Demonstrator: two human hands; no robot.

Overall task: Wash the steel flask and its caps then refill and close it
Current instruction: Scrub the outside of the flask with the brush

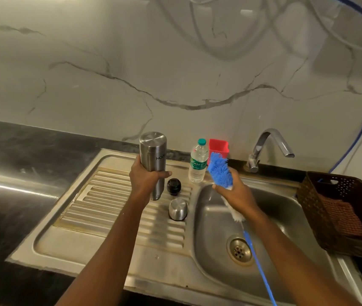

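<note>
Two things are held at once. Nearest, the thin blue handle of the bottle brush point(219, 171) is seen trailing down over the sink basin point(208, 239), while the right hand point(234, 191) is closed round the brush up at its bristle head, with the blue tuft pointing upward. Beside the basin, on the ribbed drainboard point(109, 206), the steel cap point(177, 209) is stood, with the black inner cap point(173, 186) just behind it; both are apart from the flask. Slightly further off, the steel flask point(153, 151) is gripped round its body by the left hand point(144, 177) and held upside down, base up and mouth toward the drainboard. Scrubbing the inside appears to be the step in hand. For that, the grip should be moved from the bristles to the handle, the flask tipped so its mouth is met squarely, and the work done over the basin so drips are caught. The water bottle point(198, 162) and tap point(270, 146) at the back are untouched.
</note>
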